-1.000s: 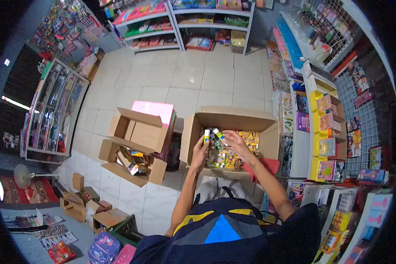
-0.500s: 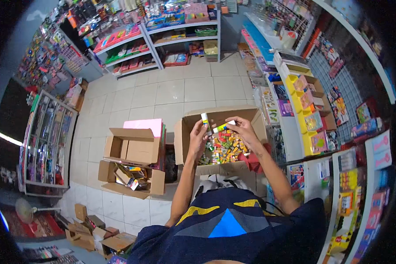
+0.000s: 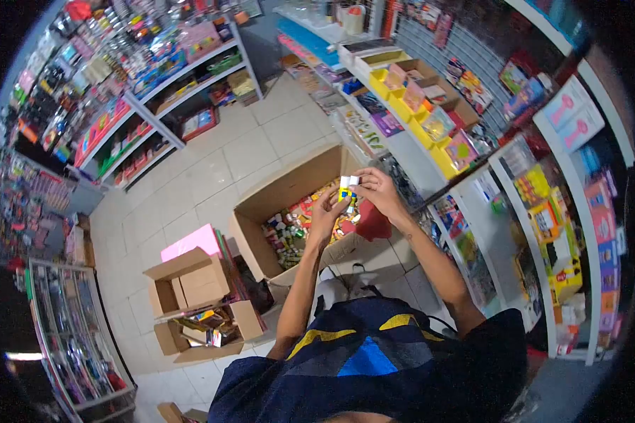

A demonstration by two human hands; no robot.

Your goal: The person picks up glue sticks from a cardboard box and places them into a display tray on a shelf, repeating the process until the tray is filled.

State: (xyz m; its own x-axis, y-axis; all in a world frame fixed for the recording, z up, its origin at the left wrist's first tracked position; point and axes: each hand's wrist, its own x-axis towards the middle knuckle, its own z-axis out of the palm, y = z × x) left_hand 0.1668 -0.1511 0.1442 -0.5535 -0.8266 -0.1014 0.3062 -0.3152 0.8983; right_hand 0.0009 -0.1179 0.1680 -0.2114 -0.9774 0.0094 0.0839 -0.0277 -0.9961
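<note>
My left hand and my right hand are close together above the near right part of a large open cardboard box. Between them, white-capped glue-like sticks stand upright side by side, with yellow and blue on their bodies. The fingers of my left hand close round their lower part, and my right fingers pinch at the caps. Many small coloured sticks lie loose in the box, some green and white, others orange and red. A red thing is at the box's near right corner.
Two smaller open cartons are to the left, beside a pink board. Shelves with goods run along the right. More shelving stands at the back left, and a glass cabinet is at the far left.
The view has turned, so the box and shelves appear slanted. My hands have come together, and the sticks held apart before are now side by side, caps up.
</note>
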